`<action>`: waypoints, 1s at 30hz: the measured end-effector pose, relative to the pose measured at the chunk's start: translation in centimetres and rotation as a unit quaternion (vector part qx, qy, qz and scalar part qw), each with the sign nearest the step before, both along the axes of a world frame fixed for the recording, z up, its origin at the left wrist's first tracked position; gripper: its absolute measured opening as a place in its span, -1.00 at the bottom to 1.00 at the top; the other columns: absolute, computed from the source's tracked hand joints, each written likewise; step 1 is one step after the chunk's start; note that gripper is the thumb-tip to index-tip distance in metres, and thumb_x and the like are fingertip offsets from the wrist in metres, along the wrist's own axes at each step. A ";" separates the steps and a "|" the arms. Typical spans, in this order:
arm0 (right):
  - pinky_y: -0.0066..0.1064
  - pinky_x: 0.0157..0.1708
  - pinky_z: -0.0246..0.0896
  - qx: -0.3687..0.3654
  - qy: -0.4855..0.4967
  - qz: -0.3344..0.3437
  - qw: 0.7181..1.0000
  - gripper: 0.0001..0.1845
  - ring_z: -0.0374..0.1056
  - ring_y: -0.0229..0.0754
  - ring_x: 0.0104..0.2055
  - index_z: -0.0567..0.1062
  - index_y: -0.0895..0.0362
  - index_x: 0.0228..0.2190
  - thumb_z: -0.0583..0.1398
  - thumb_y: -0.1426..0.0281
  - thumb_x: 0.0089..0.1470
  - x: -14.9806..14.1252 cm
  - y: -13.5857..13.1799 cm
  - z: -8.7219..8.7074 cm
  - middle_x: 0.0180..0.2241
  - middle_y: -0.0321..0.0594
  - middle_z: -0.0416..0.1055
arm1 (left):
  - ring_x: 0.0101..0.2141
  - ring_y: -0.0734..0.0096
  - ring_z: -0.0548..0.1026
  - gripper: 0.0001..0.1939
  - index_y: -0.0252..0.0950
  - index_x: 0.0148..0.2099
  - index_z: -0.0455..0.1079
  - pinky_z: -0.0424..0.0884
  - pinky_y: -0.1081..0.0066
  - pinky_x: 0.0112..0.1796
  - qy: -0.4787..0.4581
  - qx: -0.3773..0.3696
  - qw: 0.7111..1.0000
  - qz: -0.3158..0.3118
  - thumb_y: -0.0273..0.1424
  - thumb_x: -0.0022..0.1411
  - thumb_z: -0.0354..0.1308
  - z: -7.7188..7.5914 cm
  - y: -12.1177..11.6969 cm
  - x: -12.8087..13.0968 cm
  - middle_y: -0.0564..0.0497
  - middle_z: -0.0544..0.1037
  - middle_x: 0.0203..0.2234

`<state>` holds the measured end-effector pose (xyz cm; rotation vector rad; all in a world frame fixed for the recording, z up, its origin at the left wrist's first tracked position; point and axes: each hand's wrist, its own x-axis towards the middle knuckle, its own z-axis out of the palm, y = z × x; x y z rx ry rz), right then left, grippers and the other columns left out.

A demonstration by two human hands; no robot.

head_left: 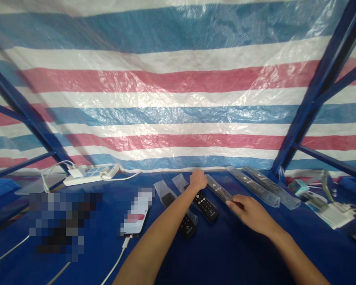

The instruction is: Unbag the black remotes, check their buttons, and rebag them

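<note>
My left hand [198, 180] is closed at the far end of a black remote control [207, 206]. Its fingertips are hidden, so what lies in them does not show. Just to its right is another remote control in a clear plastic sleeve [218, 189]. My right hand [250, 211] has its thumb and fingers pinched on the near end of that sleeve. A further black remote [187, 227] lies left of these, partly covered by my left forearm, with a clear sleeve [162, 188] around its upper part. Another clear sleeve [179, 181] shows beside my left hand.
Two sleeved remotes [252, 184] [269, 184] lie at right. A phone [138, 211] on a white cable and a white power strip [91, 174] are at left, near a blurred patch. Papers [334, 213] lie far right. Blue metal poles [310, 91] and striped sheeting [178, 83] stand behind.
</note>
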<state>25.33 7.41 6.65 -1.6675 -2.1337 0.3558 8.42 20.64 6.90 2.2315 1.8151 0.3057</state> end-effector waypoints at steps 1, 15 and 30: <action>-0.41 -0.44 0.06 0.009 0.005 -0.010 1.000 -0.50 0.33 -0.17 -0.43 0.35 0.08 -0.59 -0.08 0.07 0.19 0.0 0.0 0.0 -0.49 -0.20 0.42 | -0.01 0.15 0.43 -0.69 -0.38 -0.11 0.47 0.33 0.26 -0.02 -0.002 -0.003 1.000 0.001 -0.38 0.31 -0.07 -0.1 0.3 -0.1 -0.24 0.50 -0.07; -0.42 -0.43 0.05 0.035 0.022 -0.039 0.998 -0.50 0.30 -0.20 -0.46 0.31 0.08 -0.61 -0.10 0.08 0.20 0.4 0.3 -0.2 -0.54 -0.24 0.39 | -0.04 0.19 0.47 -0.66 -0.39 0.04 0.32 0.34 0.32 -0.04 -0.016 0.034 0.999 0.011 -0.55 0.22 0.00 0.1 0.7 -0.5 -0.24 0.52 -0.11; -0.43 -0.49 0.02 0.079 0.039 -0.057 0.994 -0.48 0.26 -0.23 -0.53 0.32 0.08 -0.63 -0.10 0.08 0.20 0.6 0.2 -0.2 -0.60 -0.27 0.34 | -0.13 0.27 0.49 -0.73 -0.29 -0.07 0.39 0.34 0.38 -0.16 -0.031 0.072 0.997 -0.018 -0.54 0.23 -0.04 1.5 -0.1 -0.3 -0.12 0.55 -0.19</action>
